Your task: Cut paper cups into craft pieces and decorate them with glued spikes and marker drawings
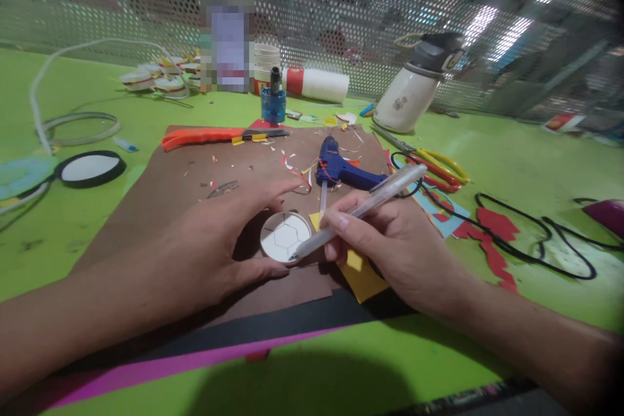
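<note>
A small round white paper disc (280, 237) with a raised rim lies on the brown sheet, dark lines on its face forming a hexagon with spokes. My left hand (244, 234) curves round its left side, thumb at the near edge and fingers at the far edge, steadying it; the index finger is stretched out above. In my right hand (385, 234) is a pen (358, 211) with a clear barrel, gripped between thumb and fingers. Its tip rests on the disc near the lower right edge. Yellow paper (363, 276) sits partly under my right hand.
Beyond my hands lie a blue glue gun (334, 166), an orange-handled cutter (209, 136) and scissors (439, 166). A blue pot (273, 105), stacked paper cups (324, 84) and a white bottle (407, 97) stand farther back. Black cord (517, 253) loops at right.
</note>
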Action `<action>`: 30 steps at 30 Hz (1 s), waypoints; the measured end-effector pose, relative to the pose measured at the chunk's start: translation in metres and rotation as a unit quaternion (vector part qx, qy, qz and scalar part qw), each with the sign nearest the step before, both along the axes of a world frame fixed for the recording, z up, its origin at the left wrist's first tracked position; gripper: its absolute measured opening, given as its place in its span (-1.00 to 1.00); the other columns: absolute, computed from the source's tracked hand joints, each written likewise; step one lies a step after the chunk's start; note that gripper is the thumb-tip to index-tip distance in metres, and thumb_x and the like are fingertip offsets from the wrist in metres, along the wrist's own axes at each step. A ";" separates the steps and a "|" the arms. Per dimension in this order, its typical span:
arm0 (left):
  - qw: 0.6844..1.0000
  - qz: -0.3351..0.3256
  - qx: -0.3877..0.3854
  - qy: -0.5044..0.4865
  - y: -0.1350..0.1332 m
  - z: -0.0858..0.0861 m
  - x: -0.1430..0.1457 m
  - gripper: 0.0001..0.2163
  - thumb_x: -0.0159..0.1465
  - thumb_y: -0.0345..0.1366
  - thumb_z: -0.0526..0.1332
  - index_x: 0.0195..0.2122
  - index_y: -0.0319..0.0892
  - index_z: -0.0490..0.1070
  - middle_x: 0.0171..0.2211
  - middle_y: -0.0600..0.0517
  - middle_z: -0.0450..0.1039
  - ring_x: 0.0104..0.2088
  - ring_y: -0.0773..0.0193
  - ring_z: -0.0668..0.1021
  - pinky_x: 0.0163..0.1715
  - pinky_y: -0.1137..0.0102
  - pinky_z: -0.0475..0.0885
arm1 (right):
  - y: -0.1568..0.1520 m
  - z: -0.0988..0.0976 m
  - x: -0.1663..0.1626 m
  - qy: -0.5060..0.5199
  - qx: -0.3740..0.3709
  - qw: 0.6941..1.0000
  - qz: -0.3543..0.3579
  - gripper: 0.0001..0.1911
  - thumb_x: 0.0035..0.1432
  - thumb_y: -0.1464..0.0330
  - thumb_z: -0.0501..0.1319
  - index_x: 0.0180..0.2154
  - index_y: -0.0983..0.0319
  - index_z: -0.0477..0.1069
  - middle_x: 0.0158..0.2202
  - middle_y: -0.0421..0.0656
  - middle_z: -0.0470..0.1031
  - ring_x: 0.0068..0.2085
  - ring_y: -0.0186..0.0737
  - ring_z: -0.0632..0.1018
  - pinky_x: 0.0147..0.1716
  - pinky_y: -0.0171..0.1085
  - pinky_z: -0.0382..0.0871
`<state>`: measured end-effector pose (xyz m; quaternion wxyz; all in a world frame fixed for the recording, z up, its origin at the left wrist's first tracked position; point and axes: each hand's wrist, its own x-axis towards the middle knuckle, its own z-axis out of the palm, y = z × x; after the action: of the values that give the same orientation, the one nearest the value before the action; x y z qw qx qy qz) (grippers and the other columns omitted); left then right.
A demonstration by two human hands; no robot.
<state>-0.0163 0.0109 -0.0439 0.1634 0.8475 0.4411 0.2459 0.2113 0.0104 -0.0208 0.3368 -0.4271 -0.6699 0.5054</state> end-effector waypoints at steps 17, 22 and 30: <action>0.998 -0.011 0.058 0.012 -0.002 0.000 0.003 -0.44 0.24 0.00 0.26 0.25 0.08 0.23 0.13 0.00 0.49 0.06 -0.02 0.56 0.09 0.06 0.48 | 0.000 0.000 -0.001 0.030 -0.033 0.999 -0.002 -0.72 0.33 0.35 0.18 -0.46 0.26 0.40 -0.57 -0.27 0.44 -0.58 -0.43 0.47 -0.59 -0.45 0.42; 0.995 -0.014 0.095 0.037 -0.003 -0.003 0.000 -0.44 0.28 0.03 0.21 0.28 0.09 0.16 0.16 0.00 0.46 0.08 0.00 0.55 0.14 0.06 0.44 | 0.000 0.000 0.000 0.026 -0.013 0.999 -0.012 -0.74 0.32 0.37 0.19 -0.45 0.26 0.41 -0.55 -0.27 0.45 -0.57 -0.42 0.49 -0.57 -0.44 0.43; 0.996 -0.006 0.083 0.041 -0.003 -0.003 0.000 -0.41 0.26 0.04 0.23 0.29 0.14 0.14 0.20 0.02 0.43 0.11 -0.02 0.53 0.14 0.03 0.45 | 0.000 0.001 0.000 0.014 -0.009 1.000 -0.005 -0.72 0.31 0.36 0.19 -0.48 0.25 0.42 -0.56 -0.28 0.44 -0.58 -0.42 0.49 -0.58 -0.42 0.42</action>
<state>-0.0164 0.0082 -0.0472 0.0754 0.8701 0.4205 0.2457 0.2117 0.0106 -0.0201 0.3447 -0.4265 -0.6586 0.5153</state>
